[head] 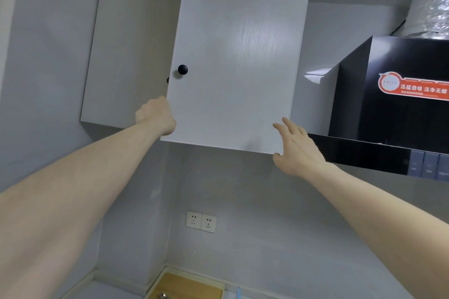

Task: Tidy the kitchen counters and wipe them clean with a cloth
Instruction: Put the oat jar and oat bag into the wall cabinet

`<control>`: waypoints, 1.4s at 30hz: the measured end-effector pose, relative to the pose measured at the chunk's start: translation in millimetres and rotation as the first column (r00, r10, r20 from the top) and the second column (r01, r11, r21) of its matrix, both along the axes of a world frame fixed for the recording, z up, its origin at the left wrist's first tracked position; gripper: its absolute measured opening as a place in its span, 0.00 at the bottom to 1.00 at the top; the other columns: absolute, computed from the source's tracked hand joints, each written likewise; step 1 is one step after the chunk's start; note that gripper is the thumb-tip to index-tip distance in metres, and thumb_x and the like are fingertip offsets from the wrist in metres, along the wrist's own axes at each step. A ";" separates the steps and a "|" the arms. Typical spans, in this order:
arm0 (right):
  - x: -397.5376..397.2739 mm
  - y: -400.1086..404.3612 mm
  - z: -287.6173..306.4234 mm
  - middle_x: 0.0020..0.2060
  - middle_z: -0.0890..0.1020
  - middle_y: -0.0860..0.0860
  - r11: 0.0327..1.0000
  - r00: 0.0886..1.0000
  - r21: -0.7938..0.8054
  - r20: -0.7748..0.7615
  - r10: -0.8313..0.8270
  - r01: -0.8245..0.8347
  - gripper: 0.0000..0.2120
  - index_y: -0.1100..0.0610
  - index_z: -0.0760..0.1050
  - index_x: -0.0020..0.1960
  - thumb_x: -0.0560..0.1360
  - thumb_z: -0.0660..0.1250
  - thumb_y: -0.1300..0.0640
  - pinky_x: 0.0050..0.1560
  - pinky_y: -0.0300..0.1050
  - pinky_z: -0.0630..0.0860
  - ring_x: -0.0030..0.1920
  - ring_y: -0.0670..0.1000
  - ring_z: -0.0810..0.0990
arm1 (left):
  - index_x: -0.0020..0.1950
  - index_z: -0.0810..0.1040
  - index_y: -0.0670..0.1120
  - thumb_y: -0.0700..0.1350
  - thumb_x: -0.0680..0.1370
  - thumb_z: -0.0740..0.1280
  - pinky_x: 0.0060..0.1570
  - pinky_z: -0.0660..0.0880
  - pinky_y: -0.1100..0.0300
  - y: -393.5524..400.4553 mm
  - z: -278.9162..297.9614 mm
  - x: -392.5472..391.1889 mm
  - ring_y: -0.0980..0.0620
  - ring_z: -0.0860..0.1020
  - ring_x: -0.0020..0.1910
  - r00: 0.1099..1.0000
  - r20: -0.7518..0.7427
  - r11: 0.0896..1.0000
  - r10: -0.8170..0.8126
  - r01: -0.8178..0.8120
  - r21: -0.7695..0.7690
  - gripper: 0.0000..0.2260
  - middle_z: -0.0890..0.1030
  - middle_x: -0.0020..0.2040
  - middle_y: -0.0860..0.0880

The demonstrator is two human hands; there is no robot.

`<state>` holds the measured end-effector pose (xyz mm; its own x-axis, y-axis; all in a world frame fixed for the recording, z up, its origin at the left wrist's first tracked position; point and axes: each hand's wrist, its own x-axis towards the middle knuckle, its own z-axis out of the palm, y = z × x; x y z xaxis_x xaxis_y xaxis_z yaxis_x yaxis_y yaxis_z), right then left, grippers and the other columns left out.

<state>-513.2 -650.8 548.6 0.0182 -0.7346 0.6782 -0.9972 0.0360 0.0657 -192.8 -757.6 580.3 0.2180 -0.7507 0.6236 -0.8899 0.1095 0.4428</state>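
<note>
I look up at a white wall cabinet. Its right door [233, 56] with a black round knob [182, 69] stands slightly ajar. My left hand [156, 116] grips the door's left edge near the bottom, fingers curled behind it. My right hand [295, 147] is spread with straight fingers at the door's lower right corner, thumb under the bottom edge. No cloth is in view.
The left cabinet door [126, 56] is closed. A black range hood [388, 104] with a red sticker and a foil duct [430, 7] hangs at right. Two wall sockets [201, 221] sit on the grey wall below. A tray with a wooden base [187, 286] lies at the bottom.
</note>
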 end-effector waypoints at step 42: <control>-32.3 -105.6 -43.3 0.78 0.32 0.54 0.966 0.968 0.124 -0.142 -0.208 0.225 0.51 0.52 0.37 0.81 0.71 0.69 0.54 0.76 0.68 0.51 0.80 0.57 0.36 | 0.82 0.34 0.53 0.47 0.73 0.73 0.78 0.48 0.37 -108.8 -53.5 -60.8 0.44 0.46 0.82 0.796 0.566 0.965 -0.215 0.084 0.247 0.53 0.32 0.81 0.46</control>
